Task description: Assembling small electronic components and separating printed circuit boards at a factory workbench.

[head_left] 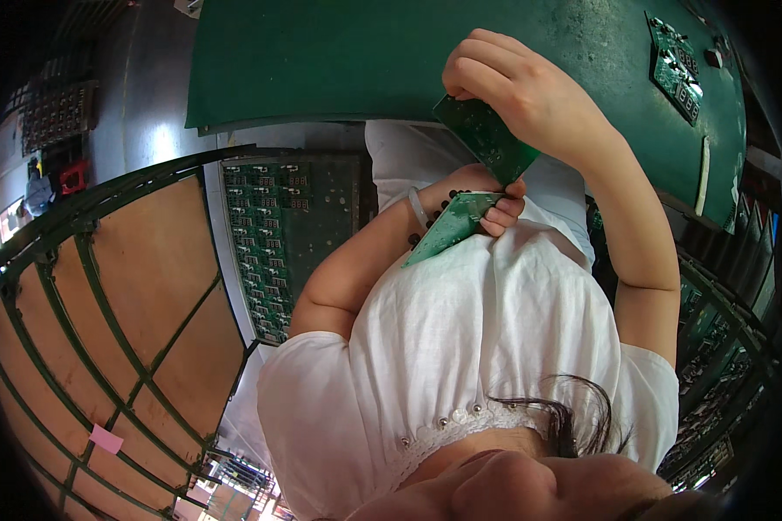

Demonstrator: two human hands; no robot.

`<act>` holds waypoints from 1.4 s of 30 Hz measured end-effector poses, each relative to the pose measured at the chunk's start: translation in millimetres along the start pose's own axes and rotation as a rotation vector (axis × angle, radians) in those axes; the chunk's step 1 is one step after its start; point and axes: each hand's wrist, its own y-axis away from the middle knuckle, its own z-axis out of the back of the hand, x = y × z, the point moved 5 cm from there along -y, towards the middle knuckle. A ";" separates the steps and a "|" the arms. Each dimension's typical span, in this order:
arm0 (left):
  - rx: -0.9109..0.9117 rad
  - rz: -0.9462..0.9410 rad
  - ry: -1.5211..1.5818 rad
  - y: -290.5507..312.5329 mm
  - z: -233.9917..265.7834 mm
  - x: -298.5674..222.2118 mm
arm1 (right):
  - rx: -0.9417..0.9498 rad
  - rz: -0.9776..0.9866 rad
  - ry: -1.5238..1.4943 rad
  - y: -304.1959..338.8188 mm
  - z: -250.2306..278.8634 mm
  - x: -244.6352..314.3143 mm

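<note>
Gripping a dark-green board (488, 141) with right hand (514, 87), a pale-green board (450, 229) with left hand (504, 213); apparently midway, both not yet set down.

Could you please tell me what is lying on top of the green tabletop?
At its right, a circuit board, a small dark part and a pale strip; the right hand hides the tabletop beneath it.

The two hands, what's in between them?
In the head view, a dark green circuit board lies between the right hand and the left hand. The right hand holds its upper end; its lower corner is near the left hand.
</note>
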 end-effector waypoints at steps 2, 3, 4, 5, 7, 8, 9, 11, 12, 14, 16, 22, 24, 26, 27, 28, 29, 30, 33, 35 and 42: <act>0.022 -0.001 -0.003 -1.1 0.7 0.4 | -0.006 -0.009 0.003 0.3 -3.3 1.3; 0.042 -0.001 -0.007 -1.5 0.4 0.5 | -0.027 -0.015 0.003 0.0 -4.2 2.0; 0.042 0.000 -0.006 -1.4 0.3 0.9 | -0.049 -0.022 0.002 -0.2 -4.3 2.4; 0.039 -0.006 -0.027 -1.0 0.1 0.9 | -0.049 -0.024 0.002 -0.1 -4.1 3.8; 0.036 -0.011 -0.048 -0.1 -0.7 0.8 | -0.008 -0.140 -0.101 0.9 -5.1 1.7; 0.051 0.006 -0.036 0.5 -2.3 1.6 | -0.008 -0.141 -0.101 1.3 -5.0 1.8; 0.065 0.023 -0.024 0.9 -3.7 2.5 | -0.014 -0.203 -0.170 2.5 -5.2 -1.2; 0.069 0.032 -0.022 0.2 -6.2 3.0 | -0.019 -0.268 -0.236 4.3 -5.2 -4.3; 0.072 0.039 -0.021 -0.6 -7.0 3.6 | -0.069 -0.297 -0.284 5.2 -3.8 -5.8; 0.088 0.041 -0.036 -2.7 -5.7 2.6 | -0.121 -0.326 -0.330 6.3 -0.9 -9.7; 0.104 0.035 -0.050 -3.0 -2.1 1.5 | -0.246 -0.344 -0.395 7.3 9.8 -17.7; 0.126 -0.083 0.009 17.8 11.1 -12.2 | -0.340 -0.370 -0.562 40.8 30.0 -31.9; 0.177 -0.268 0.051 45.2 20.6 -23.5 | -0.378 -0.387 -0.688 39.6 23.5 -18.7; 0.173 -0.385 -0.005 77.3 34.0 -30.5 | -0.376 -0.374 -0.762 38.8 14.5 -4.4; 0.080 -0.549 -0.014 101.7 51.0 -34.8 | -0.312 -0.444 -0.769 38.9 6.0 -1.6; -0.008 -0.712 -0.021 126.9 68.9 -37.8 | -0.242 -0.512 -0.764 36.9 -0.8 -0.7; -0.036 -0.831 -0.050 154.8 94.5 -35.6 | -0.159 -0.480 -0.687 30.6 -12.0 0.7; -0.051 -0.939 -0.078 177.4 118.7 -30.7 | -0.129 -0.455 -0.701 21.3 -17.2 4.2; -0.691 -1.265 0.001 234.4 183.5 17.6 | 0.147 -0.345 -0.522 -10.7 -50.5 21.7; -1.554 -1.537 -0.110 280.0 222.5 63.1 | 0.219 -0.286 -0.552 -33.3 -79.4 35.8; -2.603 -1.009 -0.230 298.8 333.6 167.7 | 0.538 0.007 -0.390 -71.4 -200.3 77.1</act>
